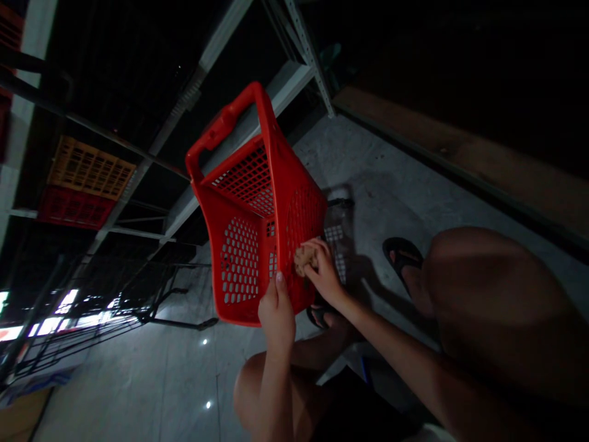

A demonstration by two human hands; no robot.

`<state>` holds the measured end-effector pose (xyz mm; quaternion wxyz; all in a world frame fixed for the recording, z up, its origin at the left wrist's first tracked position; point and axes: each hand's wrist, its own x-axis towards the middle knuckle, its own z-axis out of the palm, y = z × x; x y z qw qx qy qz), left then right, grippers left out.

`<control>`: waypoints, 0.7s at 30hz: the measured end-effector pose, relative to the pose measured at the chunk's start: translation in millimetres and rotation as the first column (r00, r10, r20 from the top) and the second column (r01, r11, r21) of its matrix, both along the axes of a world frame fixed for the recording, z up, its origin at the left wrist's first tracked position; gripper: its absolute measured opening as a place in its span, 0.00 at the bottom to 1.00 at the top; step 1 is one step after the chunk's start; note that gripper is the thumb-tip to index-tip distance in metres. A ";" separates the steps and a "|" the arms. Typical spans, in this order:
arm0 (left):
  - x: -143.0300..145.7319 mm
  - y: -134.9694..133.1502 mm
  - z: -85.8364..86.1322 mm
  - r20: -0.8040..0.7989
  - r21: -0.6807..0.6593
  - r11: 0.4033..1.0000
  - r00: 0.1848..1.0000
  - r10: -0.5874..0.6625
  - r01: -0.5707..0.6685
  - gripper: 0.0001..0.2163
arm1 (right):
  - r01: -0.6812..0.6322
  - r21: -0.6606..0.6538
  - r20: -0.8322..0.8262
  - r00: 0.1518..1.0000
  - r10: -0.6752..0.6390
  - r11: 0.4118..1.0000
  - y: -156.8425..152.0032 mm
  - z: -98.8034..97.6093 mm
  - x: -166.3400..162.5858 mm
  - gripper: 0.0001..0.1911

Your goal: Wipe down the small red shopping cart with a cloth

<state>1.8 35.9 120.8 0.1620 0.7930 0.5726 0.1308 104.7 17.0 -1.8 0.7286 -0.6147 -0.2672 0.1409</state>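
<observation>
Red basket: deep red plastic shopping basket with lattice-pierced walls (276, 190), on the grey floor (184, 368) in front of the person's bent knees; mouth turned toward the left of the view. Upright or tilted: cannot tell, as the view itself is slanted.
Basket handle: thick red loop handle (218, 127), at the end away from the person; neither hand on it. Presumably this leaves the near side free to both hands.
Left hand: left hand (277, 313) closed narrowly on the near rim, thumb lying along the edge. Likely a steadying hold, countering the push from the other side.
Right hand: right hand (324, 270) half curled, fingers bent around the wad and bringing it to the basket's outer side.
Tan wad: crumpled, light-brown soft-looking wad (304, 260), between the right fingers and the outer wall. Cloth or sponge: cannot tell. Bunched, probably, to fit the grip and spread pressure over the lattice.
Surroundings: yellow slatted plastic crate (92, 169) on top of a dark-red plastic crate (73, 207), well apart from the hands.
</observation>
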 end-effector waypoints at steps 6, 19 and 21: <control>-18.6 10.5 -0.3 0.024 -0.042 0.999 1.000 -0.019 0.020 0.29 | -0.107 0.067 0.126 0.987 0.098 0.992 -18.2 9.1 -44.7 0.34; -7.3 23.7 1.3 -0.039 0.004 1.000 0.999 0.016 -0.016 0.30 | 0.125 0.150 -0.027 0.992 -0.123 0.981 135.9 74.3 114.0 0.15; -5.0 25.2 1.2 -0.034 0.002 1.000 0.999 0.015 -0.015 0.29 | 0.126 0.090 -0.039 0.992 -0.122 0.988 150.2 60.5 135.9 0.13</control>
